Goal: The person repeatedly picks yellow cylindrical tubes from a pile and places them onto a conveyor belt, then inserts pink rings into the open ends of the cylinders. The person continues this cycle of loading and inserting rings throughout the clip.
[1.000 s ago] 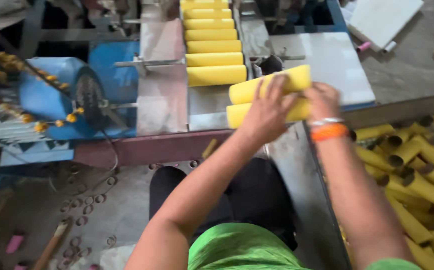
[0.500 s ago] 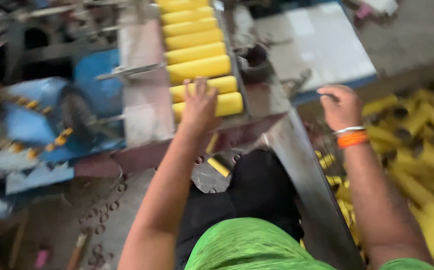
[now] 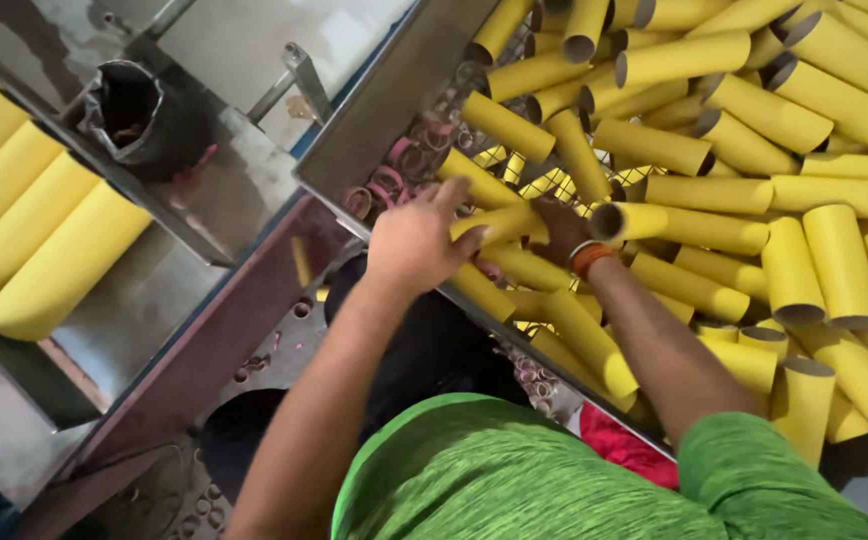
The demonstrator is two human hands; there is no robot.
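1. Left hand (image 3: 416, 240) spread over a yellow cardboard tube (image 3: 499, 222), fingers loosely curled on it, steadying rather than clenching.
2. Right hand (image 3: 561, 228) half buried, closed on the same tube as far as can be told.
3. Beyond the fingertips: loose heap of yellow tubes (image 3: 754, 160) in a metal bin (image 3: 394, 90), handy for picking.
4. Left of the fingers: neat row of yellow tubes (image 3: 24, 230) on a steel tray (image 3: 134, 310).

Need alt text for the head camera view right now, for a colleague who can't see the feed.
Both hands reach into a bin heaped with yellow cardboard tubes: the left hand grips one tube, the right hand is on another. To the left, yellow tubes lie in a row on a metal tray, beside a black bag.
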